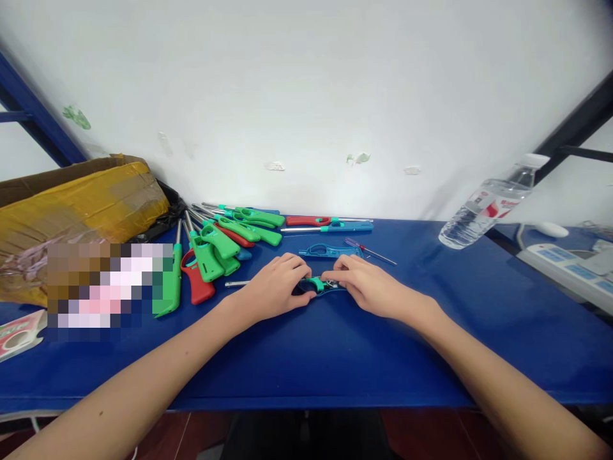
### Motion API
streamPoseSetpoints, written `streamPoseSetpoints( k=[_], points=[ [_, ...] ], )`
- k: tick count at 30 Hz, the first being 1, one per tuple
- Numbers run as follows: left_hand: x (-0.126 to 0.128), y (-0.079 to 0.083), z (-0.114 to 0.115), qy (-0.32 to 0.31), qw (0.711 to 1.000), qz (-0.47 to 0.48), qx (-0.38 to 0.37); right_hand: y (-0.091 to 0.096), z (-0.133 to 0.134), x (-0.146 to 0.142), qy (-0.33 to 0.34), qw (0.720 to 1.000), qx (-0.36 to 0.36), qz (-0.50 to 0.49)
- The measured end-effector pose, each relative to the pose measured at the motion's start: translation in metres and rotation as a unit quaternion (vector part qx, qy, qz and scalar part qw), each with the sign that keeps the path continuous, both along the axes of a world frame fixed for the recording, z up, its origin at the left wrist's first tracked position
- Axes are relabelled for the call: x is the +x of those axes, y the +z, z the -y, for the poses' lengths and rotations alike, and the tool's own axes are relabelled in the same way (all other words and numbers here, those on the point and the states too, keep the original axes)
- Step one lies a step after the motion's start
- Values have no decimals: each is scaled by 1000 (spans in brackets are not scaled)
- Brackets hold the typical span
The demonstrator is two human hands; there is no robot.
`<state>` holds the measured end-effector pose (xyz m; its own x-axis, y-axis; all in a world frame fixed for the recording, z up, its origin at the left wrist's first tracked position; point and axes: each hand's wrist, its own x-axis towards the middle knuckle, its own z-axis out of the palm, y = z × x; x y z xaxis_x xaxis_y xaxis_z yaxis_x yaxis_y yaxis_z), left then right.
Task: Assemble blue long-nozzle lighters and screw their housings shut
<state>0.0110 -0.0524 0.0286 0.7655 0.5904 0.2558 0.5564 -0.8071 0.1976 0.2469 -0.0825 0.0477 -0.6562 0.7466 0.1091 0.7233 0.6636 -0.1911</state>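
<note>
- Opened lighter (pixel 317 285): lies low over the blue table (pixel 306 364), between the two hands, its metal tube (pixel 236 283) pointing left. A green inner piece (pixel 313 281) and small metallic parts show; finer detail is too small to read.
- Handling, as judged: light overall; tube stiff and slippery; plastic shell firm but thin; exposed inner parts loose-fitting and easily dislodged.
- Recommended hold, as judged: the shell's outer edges near the green piece, kept level, with only light fingertip pressure on the inner parts.
- Left hand (pixel 276 285): grasping the lighter at its middle, thumb on the near side, fingers on the far side.
- Right hand (pixel 371 285): fingertips touching the lighter's right end; whether they pinch it cannot be told.
- Just behind: a loose blue shell half (pixel 330 251), with a screwdriver (pixel 363 248) beside it.
- Farther back: a red lighter (pixel 306 221) and a blue lighter (pixel 352 226), lying close together.
- Left: a pile of mostly green lighters (pixel 225 240), near a taped box (pixel 86 198).
- Far right: a water bottle (pixel 483 207).
</note>
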Motion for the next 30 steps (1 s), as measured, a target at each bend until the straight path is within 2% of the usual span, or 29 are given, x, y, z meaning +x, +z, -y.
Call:
streamPoseSetpoints(
  k=[11,23,30],
  points=[
    [0,0,-1,7,1000,10,-9,-8,1,2,-13,999,-3,-41],
    [0,-1,0,7,1000,23,-15,-1,3,-4,-31,998,-35,-36],
    [0,1,2,23,997,48,-56,-7,6,-5,-29,999,15,-30]
  ],
)
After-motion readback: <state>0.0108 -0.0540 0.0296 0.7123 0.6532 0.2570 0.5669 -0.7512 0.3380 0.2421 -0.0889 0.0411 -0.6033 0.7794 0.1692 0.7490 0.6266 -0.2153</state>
